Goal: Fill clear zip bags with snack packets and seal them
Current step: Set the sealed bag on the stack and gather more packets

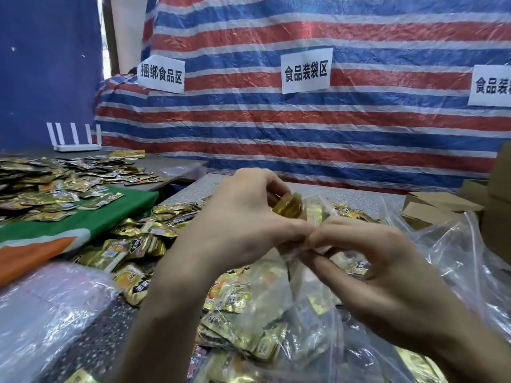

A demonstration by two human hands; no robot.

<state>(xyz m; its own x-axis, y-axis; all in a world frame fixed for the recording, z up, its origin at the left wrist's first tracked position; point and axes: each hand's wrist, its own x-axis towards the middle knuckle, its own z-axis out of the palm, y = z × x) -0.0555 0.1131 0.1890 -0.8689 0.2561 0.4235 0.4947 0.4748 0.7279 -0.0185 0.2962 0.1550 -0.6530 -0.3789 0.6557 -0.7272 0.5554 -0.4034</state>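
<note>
1. Our left hand (243, 217) curls round a few gold packets (287, 208), held just above the bag (304, 313) mouth.
2. Our right hand (367, 261) pinches the bag's rim where our thumbs meet; the clear bag hangs below, partly filled, over the loose pile (143, 250) on the table (359, 194).
3. The mouth looks narrow to us, so a packet corner may snag the rim and drop to the pile.
4. Slick film could slip from a one-handed pinch, and the bag would sag and spill.
5. A packet left across the zip would likely stop it sealing.
</note>
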